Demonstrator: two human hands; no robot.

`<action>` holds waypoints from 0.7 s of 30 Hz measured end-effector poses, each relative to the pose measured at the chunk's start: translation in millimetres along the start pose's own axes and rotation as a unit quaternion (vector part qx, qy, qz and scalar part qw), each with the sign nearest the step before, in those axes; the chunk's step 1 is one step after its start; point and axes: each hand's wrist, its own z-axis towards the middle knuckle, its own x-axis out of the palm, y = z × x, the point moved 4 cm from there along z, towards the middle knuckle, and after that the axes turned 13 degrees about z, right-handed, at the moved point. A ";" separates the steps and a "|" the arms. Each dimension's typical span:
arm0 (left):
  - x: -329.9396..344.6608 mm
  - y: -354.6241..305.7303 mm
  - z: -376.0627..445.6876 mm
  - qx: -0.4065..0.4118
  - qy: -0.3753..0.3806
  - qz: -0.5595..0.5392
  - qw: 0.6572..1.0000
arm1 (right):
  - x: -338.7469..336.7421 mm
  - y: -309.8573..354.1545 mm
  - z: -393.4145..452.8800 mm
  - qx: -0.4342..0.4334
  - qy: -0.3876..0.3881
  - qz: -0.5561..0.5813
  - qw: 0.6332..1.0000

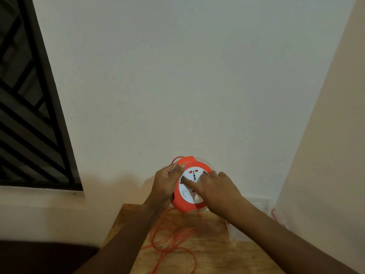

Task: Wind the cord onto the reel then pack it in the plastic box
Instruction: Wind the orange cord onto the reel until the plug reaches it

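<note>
Most of the cord (169, 240) lies nearest me in loose orange loops on the wooden table (213, 258), thin and springy-looking, tangled over itself. A strand rises from the pile to the reel (187, 186), which I hold up off the table in front of the pale wall (177, 76).

My left hand (165, 184) grips the reel's left edge, fingers curled round its clear rim and thumb on the orange shell. My right hand (215, 189) lies across the white socket face, forefinger stretched out and pressing on it; the other fingers are loosely bent, and I can't tell whether they hook round the far rim.

To wind well, I judge the left hand should keep the body steady while the right turns the white face in even circles. I'd let the cord feed up under light tension so a loop in the pile can't snag or pull into a knot, and I'd pause to shake out any crossing.

The reel is a round, smooth plastic disc, glossy orange with a white centre and red socket slots. The table is rough-grained plywood. I can't pick out the plastic box with any certainty. Far left, a dark window grille (29, 115) slants across.
</note>
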 end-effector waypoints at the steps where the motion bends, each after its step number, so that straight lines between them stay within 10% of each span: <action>1: 0.5 -0.6 -0.5 0.000 -0.004 0.001 1.000 | 1.3 0.1 0.9 0.005 -0.007 -0.003 1.000; 6: 2.5 -7.2 0.0 0.015 -0.021 0.005 1.000 | 8.6 -2.5 -2.1 0.080 -0.055 0.119 0.988; 9: 5.1 -7.8 -2.0 0.028 -0.038 -0.023 0.999 | 3.4 -6.4 -6.3 0.183 -0.092 0.349 0.915; 14: 6.6 -2.1 -3.2 0.006 -0.090 -0.052 0.995 | 10.7 1.1 -12.8 0.311 -0.081 0.817 0.478; 15: 7.4 -3.1 -2.4 0.006 -0.090 -0.053 0.995 | 11.4 3.5 -13.0 0.310 -0.085 0.831 0.454; 17: 7.8 -4.8 -0.6 -0.005 -0.088 -0.073 0.993 | 11.5 2.5 -13.4 0.305 -0.110 0.781 0.534; 21: 2.4 -4.8 3.1 -0.036 -0.070 -0.102 0.992 | -10.9 -10.8 -22.5 0.170 -0.248 0.389 0.871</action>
